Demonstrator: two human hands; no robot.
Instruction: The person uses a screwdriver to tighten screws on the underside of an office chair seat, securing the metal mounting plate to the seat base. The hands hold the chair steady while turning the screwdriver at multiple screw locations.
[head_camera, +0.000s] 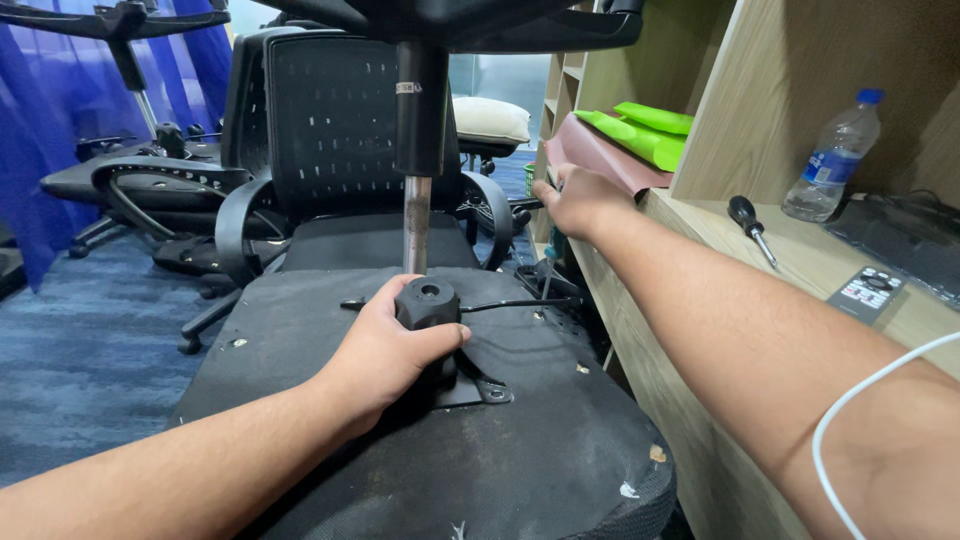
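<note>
An upturned black chair seat (560, 440) lies in front of me with its underside up. My left hand (385, 355) grips the black knob mechanism (428, 298) bolted to the seat's metal plate. A gas lift column (418, 170), black above and silver below, rises just behind the knob. My right hand (578, 200) reaches far forward to the end of the wooden desk (700, 270), fingers curled at its corner beside a pink padded item (600, 155); what it holds is hidden.
Black mesh office chairs (330, 130) stand behind the seat on blue carpet (90, 340). The desk carries a screwdriver (750, 225), a plastic water bottle (832, 160), a remote control (866, 292) and green pads (645, 130). A white cable (850, 420) crosses my right arm.
</note>
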